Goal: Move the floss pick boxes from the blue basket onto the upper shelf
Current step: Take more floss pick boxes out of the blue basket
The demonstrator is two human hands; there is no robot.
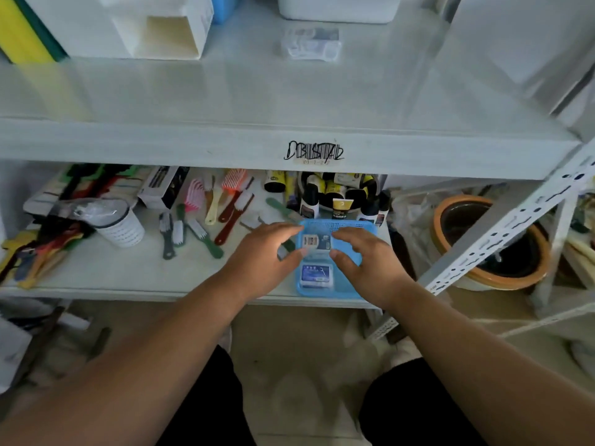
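Note:
A blue mesh basket [347,284] stands at the front of the lower shelf. One floss pick box [317,274] lies flat in its near half. A second floss pick box [317,242], barcode side up, sits over the far half between my two hands. My left hand [267,255] touches its left edge with thumb and fingertips. From the other side, my right hand [363,255] pinches its right edge. On the upper shelf [289,101], towards the back, lie clear floss pick boxes [310,45].
Brushes and combs [206,217] are scattered left of the basket, beside a white cup [120,226]. Bottles and tubes [335,194] crowd behind it. White cartons [167,27] and a white tub [338,8] stand at the upper shelf's back. A perforated upright [502,236] slants at right.

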